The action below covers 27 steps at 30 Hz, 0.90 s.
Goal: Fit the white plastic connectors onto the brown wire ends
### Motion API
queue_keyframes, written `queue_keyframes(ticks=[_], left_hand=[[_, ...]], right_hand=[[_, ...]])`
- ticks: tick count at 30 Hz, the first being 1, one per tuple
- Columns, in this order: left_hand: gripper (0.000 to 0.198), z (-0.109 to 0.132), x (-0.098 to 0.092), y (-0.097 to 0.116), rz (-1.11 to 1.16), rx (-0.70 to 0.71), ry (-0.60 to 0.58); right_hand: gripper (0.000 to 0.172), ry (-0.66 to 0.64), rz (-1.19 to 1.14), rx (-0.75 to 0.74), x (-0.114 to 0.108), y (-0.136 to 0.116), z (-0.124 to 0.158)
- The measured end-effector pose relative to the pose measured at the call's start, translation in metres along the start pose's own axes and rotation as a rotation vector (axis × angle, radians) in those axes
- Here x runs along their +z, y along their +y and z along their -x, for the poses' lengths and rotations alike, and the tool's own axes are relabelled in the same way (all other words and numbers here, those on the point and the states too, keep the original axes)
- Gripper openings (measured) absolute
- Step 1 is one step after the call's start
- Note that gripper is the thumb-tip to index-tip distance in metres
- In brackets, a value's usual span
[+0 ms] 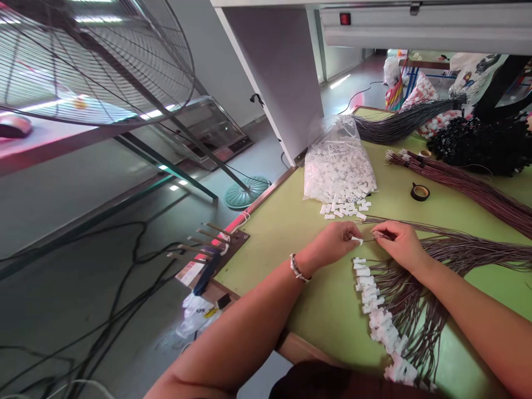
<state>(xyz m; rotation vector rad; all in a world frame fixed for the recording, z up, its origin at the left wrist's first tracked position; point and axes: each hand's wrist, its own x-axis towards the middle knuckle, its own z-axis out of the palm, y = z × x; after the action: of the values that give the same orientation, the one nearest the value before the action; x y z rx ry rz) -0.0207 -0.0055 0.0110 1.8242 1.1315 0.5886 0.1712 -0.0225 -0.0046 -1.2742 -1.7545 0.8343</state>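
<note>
Conn. (357, 240) in curled L grip (336, 240)

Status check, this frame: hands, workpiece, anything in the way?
Left hand pinching white connector. Right hand holding thin dark wire. Loose white connectors beyond the hands, not between them.

The camera rides on the person's head, peering forward and steeply down, close above the left hand (334, 244) and right hand (399, 244) at the green table (266, 249). It's cocked sideways, so the grey panel (276, 77) leans, and it sees wide, from the fan (124, 66) to a distant table (430, 62) beyond.
</note>
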Motion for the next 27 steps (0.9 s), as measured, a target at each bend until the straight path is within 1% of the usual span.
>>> queue_keyframes(ticks=[2, 3, 4, 5, 6, 7, 8, 10, 12, 14, 16, 19, 21, 23, 27], left_hand=[[0.004, -0.001, -0.008, 0.0, -0.131, 0.116, -0.058], [0.006, -0.004, -0.011, -0.001, -0.178, 0.16, -0.043], [0.01, -0.008, -0.011, -0.001, -0.215, 0.19, 0.015], [0.013, -0.013, -0.01, -0.002, -0.241, 0.207, 0.097], [0.018, -0.019, -0.008, -0.003, -0.257, 0.218, 0.177], [0.022, -0.025, -0.005, -0.004, -0.27, 0.231, 0.23], [0.026, -0.03, -0.002, -0.005, -0.287, 0.251, 0.232], [0.032, -0.038, 0.005, -0.007, -0.354, 0.272, 0.169], [0.033, -0.04, 0.009, -0.008, -0.439, 0.245, 0.131], [0.034, -0.038, 0.009, -0.009, -0.477, 0.205, 0.134], [0.032, -0.034, 0.006, -0.01, -0.471, 0.191, 0.12], [0.026, -0.031, 0.0, -0.012, -0.448, 0.221, 0.061], [0.021, -0.03, -0.002, -0.013, -0.438, 0.225, 0.055], [0.016, -0.03, -0.001, -0.011, -0.432, 0.201, 0.09], [0.01, -0.03, 0.004, -0.007, -0.373, 0.11, 0.236]], right_hand=[[0.015, 0.014, -0.144, 0.091, -0.001, 0.003, -0.002], [0.018, 0.008, -0.186, 0.119, -0.001, 0.004, -0.003], [0.02, -0.01, -0.209, 0.139, -0.001, 0.005, -0.004], [0.02, -0.037, -0.22, 0.152, -0.001, 0.005, -0.005], [0.021, -0.068, -0.225, 0.163, -0.002, 0.006, -0.005], [0.021, -0.091, -0.23, 0.172, -0.003, 0.006, -0.005], [0.021, -0.111, -0.242, 0.18, -0.004, 0.005, -0.005], [0.023, -0.147, -0.287, 0.184, -0.008, 0.004, -0.006], [0.028, -0.17, -0.338, 0.191, -0.011, 0.002, -0.006], [0.027, -0.164, -0.359, 0.21, -0.013, 0.001, -0.006], [0.024, -0.106, -0.349, 0.223, -0.012, 0.0, -0.006], [0.016, -0.027, -0.333, 0.233, -0.007, -0.002, -0.006], [0.012, -0.003, -0.337, 0.251, -0.003, -0.003, -0.006], [0.012, 0.008, -0.328, 0.25, -0.001, -0.003, -0.007], [0.015, 0.038, -0.286, 0.234, -0.001, -0.004, -0.009]])
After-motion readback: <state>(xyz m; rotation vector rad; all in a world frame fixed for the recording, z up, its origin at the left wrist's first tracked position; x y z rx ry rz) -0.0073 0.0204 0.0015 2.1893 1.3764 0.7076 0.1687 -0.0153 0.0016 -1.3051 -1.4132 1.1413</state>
